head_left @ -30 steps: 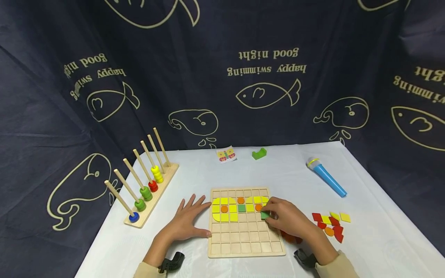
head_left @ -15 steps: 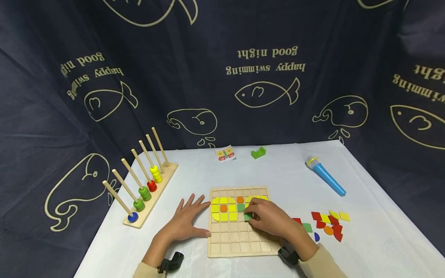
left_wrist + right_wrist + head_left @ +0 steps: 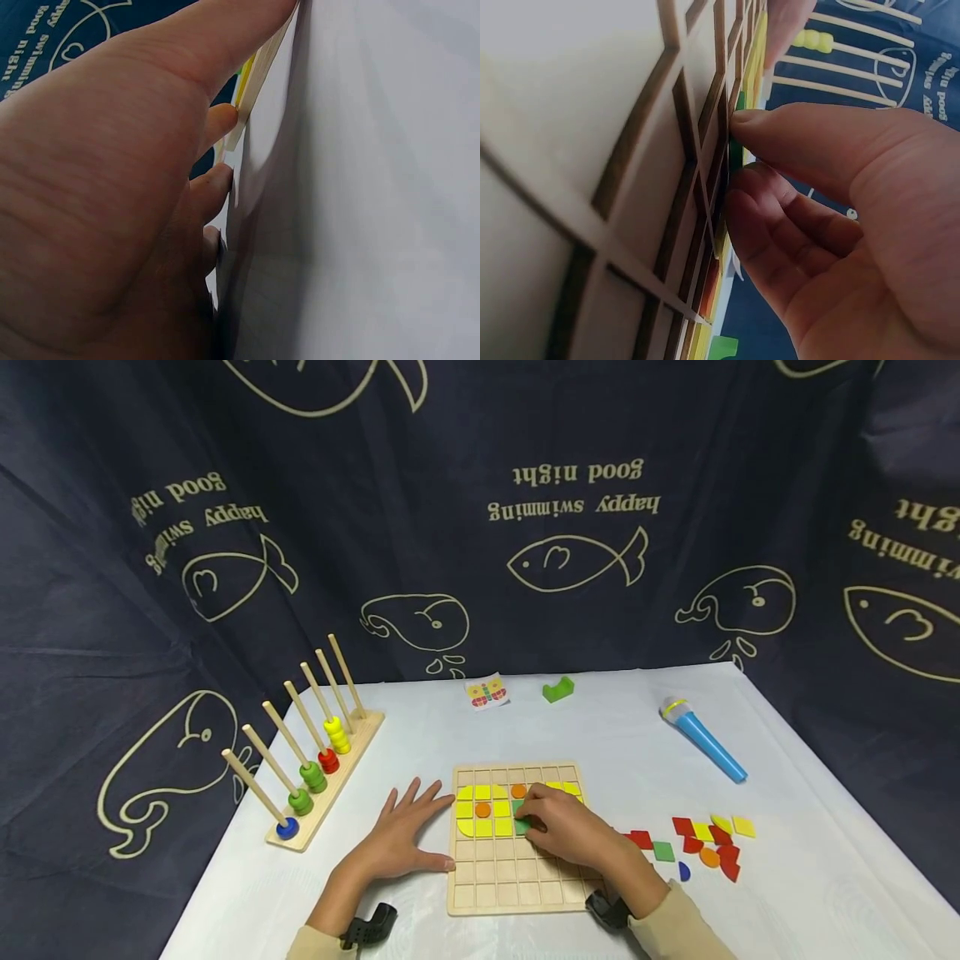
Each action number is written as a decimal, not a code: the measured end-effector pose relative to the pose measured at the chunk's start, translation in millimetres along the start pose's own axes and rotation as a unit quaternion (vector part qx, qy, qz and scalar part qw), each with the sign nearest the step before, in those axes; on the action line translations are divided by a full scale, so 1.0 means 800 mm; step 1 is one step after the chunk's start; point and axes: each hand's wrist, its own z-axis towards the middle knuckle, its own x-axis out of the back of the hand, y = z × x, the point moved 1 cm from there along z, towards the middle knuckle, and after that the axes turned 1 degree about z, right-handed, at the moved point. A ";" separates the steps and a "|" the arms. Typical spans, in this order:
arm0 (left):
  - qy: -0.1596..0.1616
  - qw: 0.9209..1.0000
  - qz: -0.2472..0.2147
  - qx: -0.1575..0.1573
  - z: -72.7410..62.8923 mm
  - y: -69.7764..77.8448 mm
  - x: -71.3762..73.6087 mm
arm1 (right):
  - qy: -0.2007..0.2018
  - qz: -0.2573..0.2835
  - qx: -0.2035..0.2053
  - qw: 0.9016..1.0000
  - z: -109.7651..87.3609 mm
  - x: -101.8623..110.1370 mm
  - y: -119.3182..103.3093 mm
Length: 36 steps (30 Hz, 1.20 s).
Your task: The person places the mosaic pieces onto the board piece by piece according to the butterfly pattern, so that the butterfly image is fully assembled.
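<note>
A wooden grid board (image 3: 497, 897) lies on the white table, with yellow tiles (image 3: 483, 828) and orange discs (image 3: 482, 810) in its upper cells. My right hand (image 3: 572, 828) pinches a green square tile (image 3: 522, 828) at a cell in the board's middle column, just below another green tile. In the right wrist view, thumb and fingertips meet at the green tile's edge, low against the grid. My left hand (image 3: 403, 839) lies with fingers spread; thumb and index finger touch the board's left edge. The right hand covers part of the board's right side.
Loose red, yellow, orange, green and blue tiles (image 3: 708, 857) lie right of the board. A peg abacus (image 3: 330, 781) stands at left. A butterfly card (image 3: 487, 692), a green curved block (image 3: 558, 690) and a toy microphone (image 3: 705, 739) lie farther back.
My right hand has carried the green tile leftward across the board to the middle column, uncovering loose tiles at the right. The left hand has stayed at the board's edge.
</note>
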 end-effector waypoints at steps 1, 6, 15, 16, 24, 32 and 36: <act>0.002 1.000 -0.001 -0.002 0.000 0.000 0.000 | 0.001 0.001 0.000 1.000 0.000 0.000 0.000; 0.000 1.000 -0.002 -0.004 0.000 0.001 0.001 | -0.004 0.010 0.005 1.000 0.000 0.001 -0.001; -0.006 1.000 0.002 0.010 0.003 -0.004 -0.006 | 0.010 -0.013 -0.007 1.000 -0.017 0.016 0.009; -0.006 1.000 0.002 0.010 0.003 -0.004 -0.007 | 0.011 -0.018 -0.014 1.000 -0.021 0.019 0.011; -0.006 1.000 0.002 0.008 0.004 -0.005 -0.007 | 0.014 -0.022 -0.098 0.995 -0.056 0.046 0.041; -0.006 1.000 0.003 0.008 0.003 -0.005 -0.006 | 0.032 -0.019 -0.182 0.983 -0.100 0.082 0.076; -0.005 1.000 0.001 0.007 0.001 -0.005 -0.004 | 0.048 -0.002 -0.199 0.979 -0.122 0.094 0.092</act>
